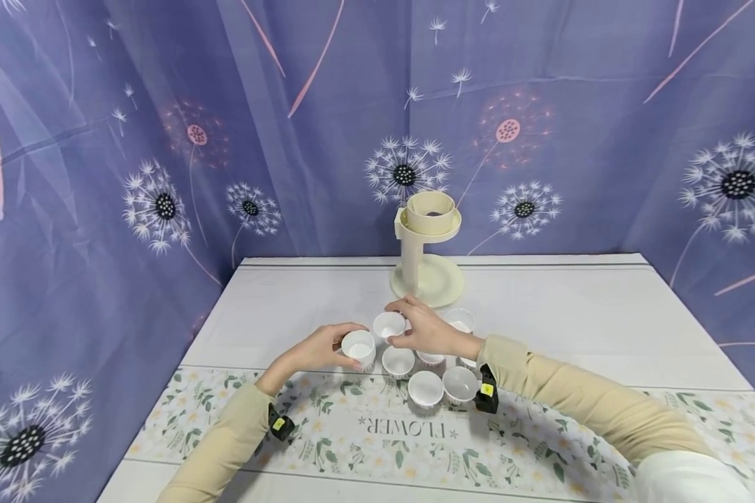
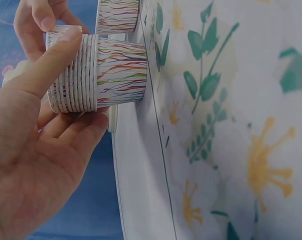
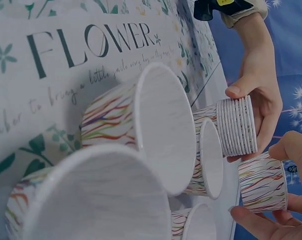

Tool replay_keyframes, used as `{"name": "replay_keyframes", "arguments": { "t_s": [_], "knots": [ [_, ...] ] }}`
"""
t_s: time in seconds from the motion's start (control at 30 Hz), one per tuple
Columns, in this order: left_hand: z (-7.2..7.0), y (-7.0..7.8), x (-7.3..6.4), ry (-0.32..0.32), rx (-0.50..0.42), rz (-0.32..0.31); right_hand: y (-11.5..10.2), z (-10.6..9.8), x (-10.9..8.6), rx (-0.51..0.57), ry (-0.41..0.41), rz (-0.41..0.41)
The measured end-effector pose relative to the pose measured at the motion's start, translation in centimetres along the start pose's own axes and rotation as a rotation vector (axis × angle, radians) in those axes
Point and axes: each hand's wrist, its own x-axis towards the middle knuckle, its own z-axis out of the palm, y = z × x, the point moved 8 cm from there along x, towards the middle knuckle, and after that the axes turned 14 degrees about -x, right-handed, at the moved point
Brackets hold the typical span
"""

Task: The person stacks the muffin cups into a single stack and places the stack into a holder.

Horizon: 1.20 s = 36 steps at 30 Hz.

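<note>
A tall stack of nested white paper cups point(image 1: 358, 348) with colourful wavy stripes stands at the left of the group. My left hand point(image 1: 317, 348) grips it, thumb and fingers around the rims, as the left wrist view shows on the stack's many edges point(image 2: 73, 75). Just beside it, my right hand point(image 1: 429, 330) holds another striped paper cup point(image 3: 263, 184) between thumb and fingers. Several paper cups stand mouth up nearer me and to the right, among them one front cup point(image 1: 425, 389) and its neighbour point(image 1: 460, 385). My right forearm partly hides others.
A cream stand point(image 1: 411, 262) with a ring-shaped holder on top and a round base stands behind the cups. The white table point(image 1: 302, 293) carries a floral strip marked FLOWER. A purple dandelion curtain point(image 1: 327, 175) hangs along the back and sides.
</note>
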Motion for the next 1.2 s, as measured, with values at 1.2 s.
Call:
{"name": "replay_keyframes", "arguments": {
  "t_s": [1.2],
  "knots": [
    [0.0, 0.5, 0.1, -0.016, 0.006, 0.018, -1.8, 0.1, 0.7, 0.202, 0.001, -0.067]
  ]
}}
